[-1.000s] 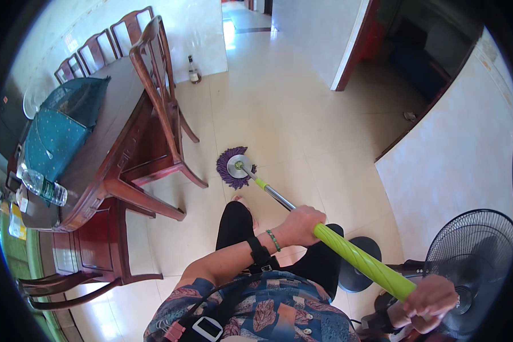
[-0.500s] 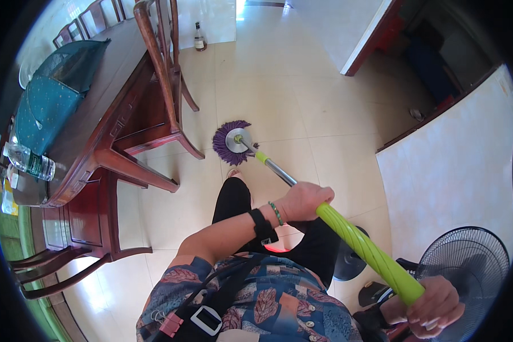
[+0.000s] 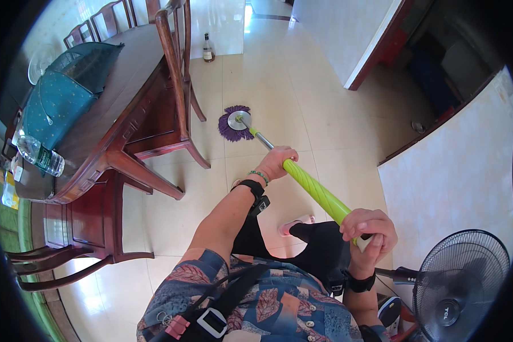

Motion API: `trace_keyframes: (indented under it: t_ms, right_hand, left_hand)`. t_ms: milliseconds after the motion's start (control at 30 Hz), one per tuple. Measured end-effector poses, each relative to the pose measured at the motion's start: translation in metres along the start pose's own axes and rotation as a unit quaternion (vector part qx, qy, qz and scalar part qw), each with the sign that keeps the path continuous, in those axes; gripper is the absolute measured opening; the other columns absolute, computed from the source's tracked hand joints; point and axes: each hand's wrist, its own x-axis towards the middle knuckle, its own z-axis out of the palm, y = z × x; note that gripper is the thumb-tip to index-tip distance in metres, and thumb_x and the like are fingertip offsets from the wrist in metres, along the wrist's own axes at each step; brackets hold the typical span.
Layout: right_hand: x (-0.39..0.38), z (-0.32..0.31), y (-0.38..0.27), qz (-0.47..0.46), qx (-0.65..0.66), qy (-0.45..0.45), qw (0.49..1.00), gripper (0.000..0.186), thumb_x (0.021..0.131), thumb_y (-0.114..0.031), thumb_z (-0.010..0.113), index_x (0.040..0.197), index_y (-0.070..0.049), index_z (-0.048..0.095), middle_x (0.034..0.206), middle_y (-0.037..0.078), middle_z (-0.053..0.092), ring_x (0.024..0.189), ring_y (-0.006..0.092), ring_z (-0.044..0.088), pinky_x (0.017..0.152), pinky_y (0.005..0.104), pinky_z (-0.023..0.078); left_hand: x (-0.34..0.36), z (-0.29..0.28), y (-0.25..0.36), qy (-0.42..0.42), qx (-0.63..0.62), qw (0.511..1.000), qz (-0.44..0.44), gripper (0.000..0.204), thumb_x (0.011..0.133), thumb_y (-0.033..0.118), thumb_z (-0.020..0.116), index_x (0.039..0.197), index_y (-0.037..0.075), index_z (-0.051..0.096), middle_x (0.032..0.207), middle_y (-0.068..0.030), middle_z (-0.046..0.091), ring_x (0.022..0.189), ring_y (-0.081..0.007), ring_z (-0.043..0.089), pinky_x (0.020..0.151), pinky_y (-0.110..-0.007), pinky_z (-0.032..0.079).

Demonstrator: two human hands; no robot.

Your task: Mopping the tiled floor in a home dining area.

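Note:
My left hand (image 3: 276, 161) is closed around the mop's pole (image 3: 319, 192) near the top of its green grip, where it meets the silver tube. My right hand (image 3: 369, 231) grips the handle's end lower in the view, fingers wrapped over it. At the far end, the purple mop head (image 3: 233, 126) with its silver disc lies on the tiled floor (image 3: 279, 97), right of a wooden chair. My legs and one sandalled foot (image 3: 293, 227) show beneath the pole.
A wooden table (image 3: 125, 80) with a teal mesh cover (image 3: 60, 108) and plastic bottle (image 3: 43, 157) stands left among chairs (image 3: 182, 137). A glass bottle (image 3: 208, 51) stands by the wall. At right are a black fan (image 3: 459, 273), a pale wall and a dark doorway (image 3: 433, 74).
Both my hands and the pole have moved forward and inward, away from the fan. The mop head has slid farther away from me. My foot now shows under the pole.

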Motion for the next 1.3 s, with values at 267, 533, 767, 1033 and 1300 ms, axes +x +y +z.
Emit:
trace_keyframes:
  t_ms: [267,533,767,1033,1300]
  right_hand:
    - [-0.018,-0.013,-0.021,0.007,-0.003,0.005,1.000,0.034,0.104,-0.027,0.041,0.095,0.001,0.057,0.070,0.011,0.059,0.056,0.0214,0.059,0.055,0.0343,0.052]
    - [-0.029,-0.058,-0.085,-0.033,0.087,-0.034,0.995,0.027,0.098,-0.018,0.050,0.089,0.004,0.061,0.073,0.015,0.065,0.053,0.0240,0.063,0.053,0.0392,0.058]
    - [-0.007,-0.126,-0.143,-0.007,0.213,-0.256,0.943,0.017,0.085,0.002,0.067,0.098,0.014,0.063,0.086,0.025,0.064,0.072,0.0331,0.068,0.070,0.0438,0.061]
    - [-0.016,-0.120,-0.124,-0.095,0.236,-0.168,0.952,0.017,0.085,0.000,0.067,0.099,0.009,0.062,0.081,0.023,0.066,0.059,0.0324,0.068,0.059,0.0405,0.061]
    - [0.002,-0.094,-0.098,-0.091,0.222,-0.064,0.969,0.010,0.086,-0.001,0.061,0.087,0.009,0.059,0.066,0.017,0.062,0.050,0.0241,0.063,0.047,0.0373,0.056]
  left_hand:
    - [-0.015,0.009,0.032,-0.010,-0.025,0.999,-0.031,0.022,0.066,-0.002,0.067,0.079,0.011,0.056,0.076,-0.0080,0.059,0.076,-0.0323,0.060,0.068,-0.041,0.048]
    - [-0.030,0.013,0.120,-0.074,-0.042,0.996,-0.027,0.021,0.066,0.001,0.069,0.079,0.012,0.058,0.071,-0.0067,0.057,0.073,-0.0316,0.058,0.070,-0.041,0.044]
    - [-0.030,0.005,0.196,-0.154,-0.069,0.986,-0.013,0.020,0.068,0.004,0.072,0.082,0.013,0.060,0.075,-0.0062,0.060,0.075,-0.0303,0.060,0.068,-0.041,0.045]
    - [-0.021,0.005,0.185,-0.151,-0.065,0.986,0.009,0.021,0.068,0.006,0.075,0.084,0.011,0.061,0.073,-0.0075,0.060,0.073,-0.0302,0.062,0.064,-0.038,0.049]
    - [-0.014,0.024,0.137,-0.058,-0.050,0.996,0.036,0.021,0.068,0.006,0.071,0.084,0.012,0.060,0.073,-0.0071,0.062,0.070,-0.0297,0.064,0.061,-0.039,0.050]
